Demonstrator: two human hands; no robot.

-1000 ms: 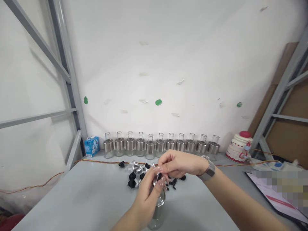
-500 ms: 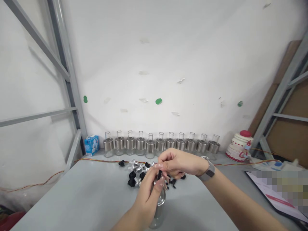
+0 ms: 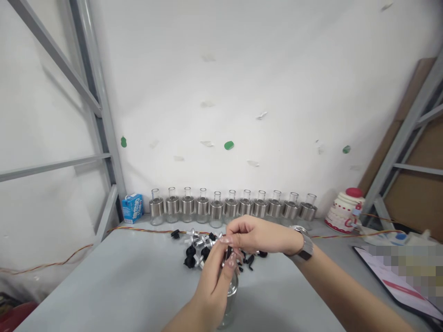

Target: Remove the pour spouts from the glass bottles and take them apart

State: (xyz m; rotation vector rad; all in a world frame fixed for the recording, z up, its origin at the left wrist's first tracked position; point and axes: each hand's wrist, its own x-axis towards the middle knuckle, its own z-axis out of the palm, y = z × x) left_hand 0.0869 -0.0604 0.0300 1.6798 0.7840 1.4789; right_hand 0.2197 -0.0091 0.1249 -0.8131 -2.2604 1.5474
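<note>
A clear glass bottle (image 3: 232,299) with a metal sleeve stands upright close in front of me, its upper part hidden by my fingers. Over its mouth, my left hand (image 3: 212,283) pinches a small black part (image 3: 229,251) between thumb and fingers. My right hand (image 3: 256,235) comes in from the right, closed, its fingertips meeting the left ones on the same small part. Whether that part touches the bottle's neck I cannot tell. Just behind the hands lies a loose pile of silver-and-white stopper pieces (image 3: 199,240) and black caps (image 3: 189,262).
A row of several glass bottles (image 3: 188,205) with metal collars lines the wall. A blue carton (image 3: 132,208) stands left of them, a white-and-red jar (image 3: 344,210) right. A twisted wire (image 3: 145,229) crosses the table's back. A tablet (image 3: 398,281) lies on the right.
Both hands stay at the bottle's mouth with almost no shift. The black part between the fingers shows less than before, and the fingertips sit slightly closer together.
</note>
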